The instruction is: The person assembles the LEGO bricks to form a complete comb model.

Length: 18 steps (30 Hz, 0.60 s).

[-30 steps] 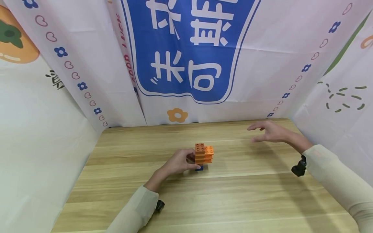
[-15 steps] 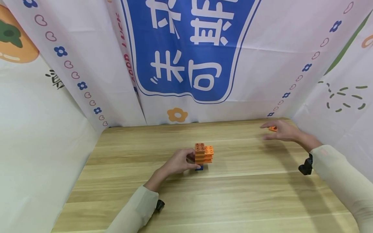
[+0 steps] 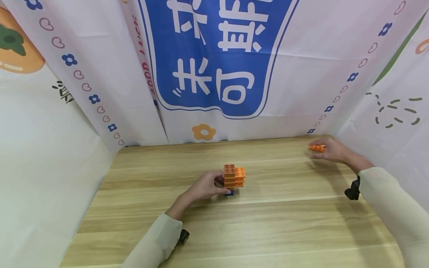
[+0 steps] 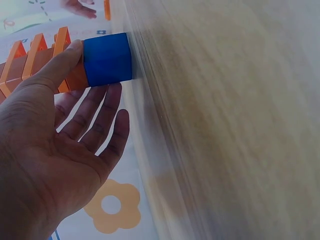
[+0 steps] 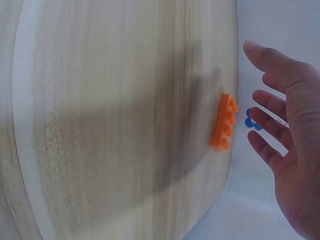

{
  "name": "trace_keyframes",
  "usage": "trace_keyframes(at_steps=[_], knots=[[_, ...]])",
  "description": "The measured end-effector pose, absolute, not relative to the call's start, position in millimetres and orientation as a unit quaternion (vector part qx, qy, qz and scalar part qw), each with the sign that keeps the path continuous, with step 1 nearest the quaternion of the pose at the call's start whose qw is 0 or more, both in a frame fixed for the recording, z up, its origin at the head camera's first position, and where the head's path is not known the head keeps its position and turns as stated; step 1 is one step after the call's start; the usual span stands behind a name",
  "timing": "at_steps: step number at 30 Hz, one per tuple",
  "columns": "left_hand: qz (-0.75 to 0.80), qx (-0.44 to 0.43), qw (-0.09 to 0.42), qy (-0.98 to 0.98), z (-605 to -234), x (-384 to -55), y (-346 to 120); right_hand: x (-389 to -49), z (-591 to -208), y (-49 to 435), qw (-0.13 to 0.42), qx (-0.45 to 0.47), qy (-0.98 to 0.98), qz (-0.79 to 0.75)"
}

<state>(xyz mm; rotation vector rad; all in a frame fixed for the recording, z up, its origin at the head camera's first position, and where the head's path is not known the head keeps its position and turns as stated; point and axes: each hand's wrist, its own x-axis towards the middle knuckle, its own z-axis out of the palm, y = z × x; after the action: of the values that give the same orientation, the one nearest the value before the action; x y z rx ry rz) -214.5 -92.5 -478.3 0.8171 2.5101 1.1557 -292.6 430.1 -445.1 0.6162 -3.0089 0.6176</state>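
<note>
My left hand (image 3: 204,186) pinches the lower part of a stack of toy building bricks (image 3: 229,170) in the middle of the table. A blue brick (image 4: 109,60) forms the base, with brown and orange bricks layered above. Several orange ones jut out to the right. At the back right, a loose orange brick (image 3: 317,148) lies on the table. Over it hovers my right hand (image 3: 336,150), thumb and fingers spread apart. In the right wrist view, a gap shows between that hand and the studded orange brick (image 5: 224,122).
The wooden table (image 3: 268,230) ends at a printed cloth backdrop (image 3: 285,93) behind. White cloth walls stand at the left and right sides, the right one (image 3: 378,145) close to my right hand.
My right hand has moved right and slightly back, bringing it around the loose orange brick, which has come into sight. The left hand and the stack have stayed put.
</note>
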Motion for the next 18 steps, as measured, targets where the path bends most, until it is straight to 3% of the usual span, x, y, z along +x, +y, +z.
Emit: trace_keyframes(at_steps=[18], knots=[[0.39,0.277,0.129,0.869,-478,-215,-93,-302,-461,441,-0.004,0.144,-0.976,0.164]])
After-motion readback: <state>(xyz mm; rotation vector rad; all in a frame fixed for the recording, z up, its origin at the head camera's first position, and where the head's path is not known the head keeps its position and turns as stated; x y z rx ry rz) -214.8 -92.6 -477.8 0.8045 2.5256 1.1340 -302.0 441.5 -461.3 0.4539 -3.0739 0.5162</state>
